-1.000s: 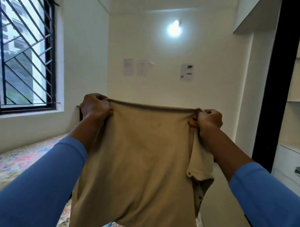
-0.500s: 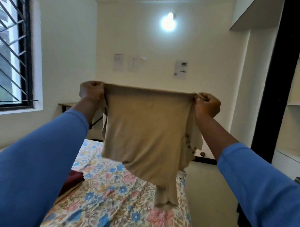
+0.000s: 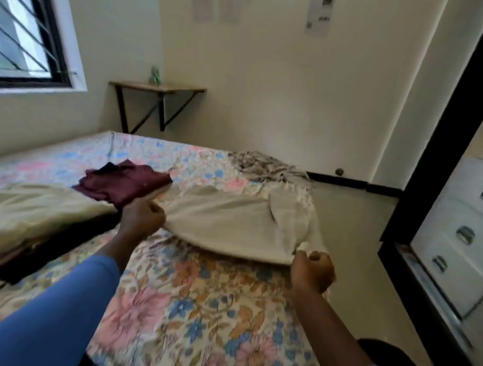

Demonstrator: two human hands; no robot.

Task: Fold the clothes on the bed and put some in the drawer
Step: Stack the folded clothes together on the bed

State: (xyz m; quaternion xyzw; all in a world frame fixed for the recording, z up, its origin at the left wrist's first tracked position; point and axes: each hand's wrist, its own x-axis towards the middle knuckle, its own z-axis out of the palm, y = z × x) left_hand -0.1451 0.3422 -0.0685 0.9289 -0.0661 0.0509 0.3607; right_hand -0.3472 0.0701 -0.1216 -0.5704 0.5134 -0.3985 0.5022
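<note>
Bedroom with cream walls; floral bed sheet (image 3: 176,303) in pink, blue and orange across the lower frame. Spread on it, toward the right edge of the mattress: beige garment (image 3: 228,223), laid mostly flat, with a loose flap folded over near its right end. Held at both near ends.

Curled tight round the bunched left end of the cloth, knuckles up: left hand (image 3: 142,220), just in front of a folded maroon garment (image 3: 125,184). Closed in a fist and pinching the right end of the beige cloth, at the very edge of the bed: right hand (image 3: 312,271). On the left forearm, a blue sleeve (image 3: 52,313); at the right elbow, only a sliver of blue.

Touching the maroon piece on its left side: large cream cloth (image 3: 36,211), rumpled, lying over something dark (image 3: 40,255), too blurred to name. Farther back, at the far right corner of the bed, a crumpled striped cloth (image 3: 263,164), well apart from both hands.

Beyond the bed, against the wall: small wooden shelf (image 3: 156,87) on black brackets, with a small green object (image 3: 155,74) standing on it. Upper left, a barred window (image 3: 26,38). High on the far wall, papers (image 3: 318,15). To the right, past a black frame (image 3: 444,135), white drawers (image 3: 447,217) with metal handles, apparently all pushed in.
</note>
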